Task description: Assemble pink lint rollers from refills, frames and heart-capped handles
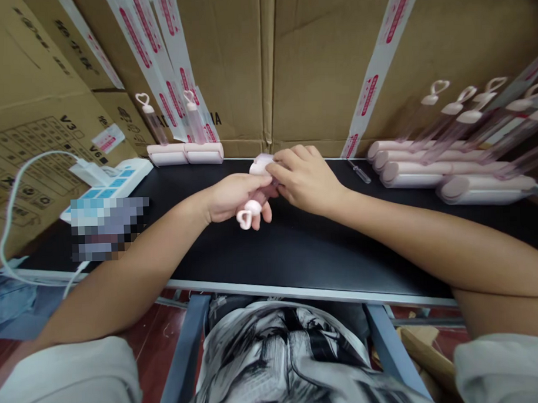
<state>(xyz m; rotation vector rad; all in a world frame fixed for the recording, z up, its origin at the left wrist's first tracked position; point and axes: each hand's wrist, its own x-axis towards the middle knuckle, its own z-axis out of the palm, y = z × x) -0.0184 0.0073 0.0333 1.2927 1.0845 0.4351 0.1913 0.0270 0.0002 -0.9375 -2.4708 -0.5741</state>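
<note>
Both my hands meet over the black tabletop around a pale pink piece (261, 164) with a rounded end. My left hand (233, 197) is closed round it from the left, thumb on top. A heart-shaped loop cap (248, 214) sticks out below that hand, between its curled fingers. Bent fingers of my right hand (305, 174) press on the pink piece from the other side. The hands hide most of it, and how the cap joins it cannot be seen. Behind my left hand stand pink holders (204, 153) with clear heart-topped tubes (194, 119) upright in them.
More pink holders (416, 174) with heart-topped tubes fill the right side. A small screwdriver (360, 172) lies near the cardboard (308, 65) at the back. At left are a power strip (105, 186) with a plugged-in charger, a white cable (8, 204) and a blurred-out item (111, 227).
</note>
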